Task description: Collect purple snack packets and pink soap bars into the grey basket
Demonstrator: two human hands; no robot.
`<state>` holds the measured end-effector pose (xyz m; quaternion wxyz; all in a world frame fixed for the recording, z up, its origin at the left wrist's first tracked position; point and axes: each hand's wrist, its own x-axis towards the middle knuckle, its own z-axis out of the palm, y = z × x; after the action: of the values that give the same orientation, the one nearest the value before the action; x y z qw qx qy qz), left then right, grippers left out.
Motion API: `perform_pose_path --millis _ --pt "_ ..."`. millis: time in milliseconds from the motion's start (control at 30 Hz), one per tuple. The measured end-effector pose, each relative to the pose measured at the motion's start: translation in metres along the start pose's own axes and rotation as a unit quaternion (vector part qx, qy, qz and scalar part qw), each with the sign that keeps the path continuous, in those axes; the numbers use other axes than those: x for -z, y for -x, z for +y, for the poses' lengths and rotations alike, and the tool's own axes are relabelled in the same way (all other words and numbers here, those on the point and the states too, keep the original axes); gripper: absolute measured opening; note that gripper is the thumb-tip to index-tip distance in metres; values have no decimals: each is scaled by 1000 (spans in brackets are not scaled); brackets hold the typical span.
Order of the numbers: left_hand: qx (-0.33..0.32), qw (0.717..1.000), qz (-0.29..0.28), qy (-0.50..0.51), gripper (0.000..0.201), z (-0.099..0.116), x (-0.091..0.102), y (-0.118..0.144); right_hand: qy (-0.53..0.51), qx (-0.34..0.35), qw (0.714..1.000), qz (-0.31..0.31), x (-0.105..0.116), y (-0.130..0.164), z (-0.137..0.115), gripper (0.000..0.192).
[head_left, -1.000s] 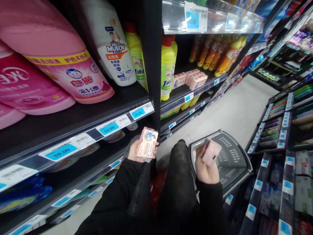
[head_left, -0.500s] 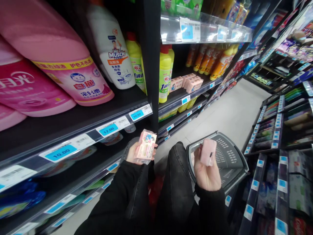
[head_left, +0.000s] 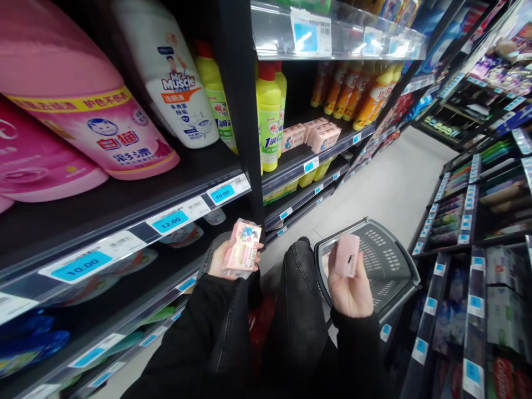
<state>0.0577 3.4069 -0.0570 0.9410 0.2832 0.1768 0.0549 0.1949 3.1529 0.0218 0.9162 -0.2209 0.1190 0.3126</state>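
Observation:
My left hand [head_left: 218, 262] is closed around a pink wrapped soap bar pack [head_left: 244, 247], its printed face with a blue-and-red picture turned up. In my right hand [head_left: 354, 292] a second, plainer pink soap bar pack [head_left: 347, 255] is gripped between thumb and fingers, a small dark mark on the side I see. That hand is over the near-left side of a grey shopping basket [head_left: 394, 275] on the floor. Similar pink soap packs [head_left: 325, 138] sit on the shelf ahead, beside yellow bottles with red caps [head_left: 269, 119].
On the left, a dark shelf [head_left: 199, 172] carries a pink detergent bottle [head_left: 120, 138] and a white Mr Muscle bottle [head_left: 183, 94]. Orange bottles [head_left: 347, 88] stand farther along. Another stocked shelf [head_left: 453, 277] borders the aisle floor [head_left: 386, 177] on the right. My knees are between shelf and basket.
The view has shifted slightly, so the left shelf's goods appear farther left. The pack in my right hand has tilted a little. Both hands keep their packs.

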Motion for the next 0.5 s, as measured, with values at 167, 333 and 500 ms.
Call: perform_pose_path --millis 167,333,500 --pt "4 999 35 -17 57 3 -4 2 59 71 996 11 31 -28 -33 24" --pt "9 997 74 -31 54 5 -1 4 223 142 946 188 122 -86 -89 28" --pt "72 995 57 -41 47 6 8 10 282 65 887 361 246 -137 -112 28"
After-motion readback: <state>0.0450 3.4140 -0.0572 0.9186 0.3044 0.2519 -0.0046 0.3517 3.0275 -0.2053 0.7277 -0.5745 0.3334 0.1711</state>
